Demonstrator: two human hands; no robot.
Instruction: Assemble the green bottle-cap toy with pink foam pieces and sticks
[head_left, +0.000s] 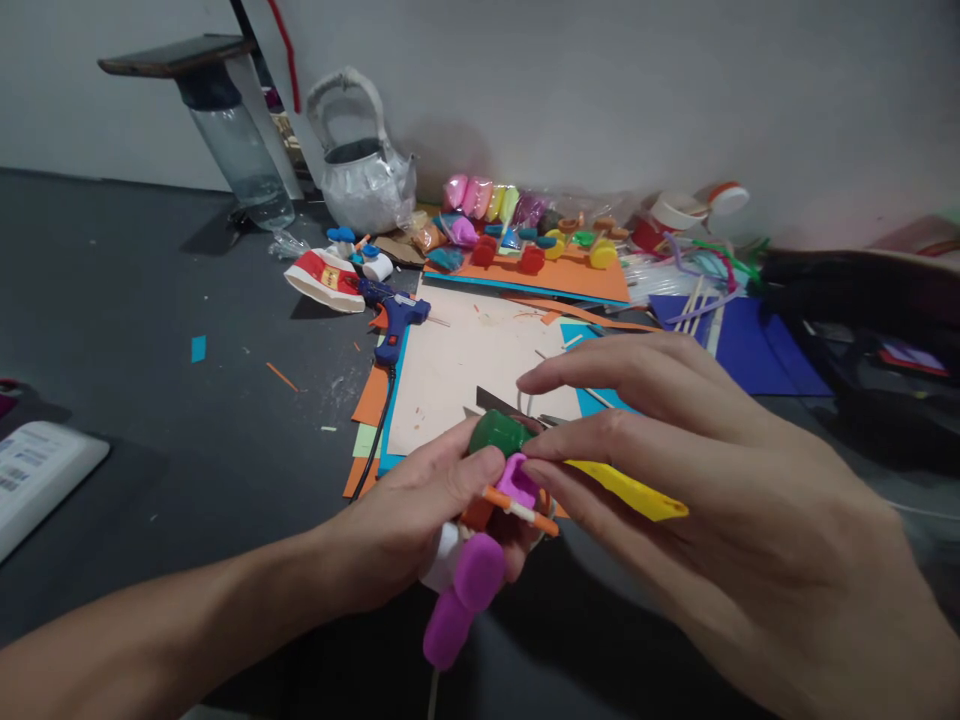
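My left hand [431, 480] is wrapped round a small model of coloured clay. A green clay piece [501, 432] tops it, beside a magenta curved piece [517, 480] and an orange-and-white stick [521, 508]. Rounded magenta lobes [465, 605] and a white part [442, 560] hang below, with a thin stick under them. My right hand [660, 440] has its thumb and a finger at the magenta piece, index finger raised. Between its fingers lies a yellow craft knife [630, 490], its dark blade [499, 402] pointing left behind the green clay. The model's underside is hidden by my left hand.
A blue glue gun [401, 325] rests beside a pale sheet [472, 350] on coloured papers. Behind are clay pieces on an orange board [562, 275], a silver kettle [364, 180] and a water bottle [240, 150]. Blue card [772, 350] lies right; a white device [45, 480] left.
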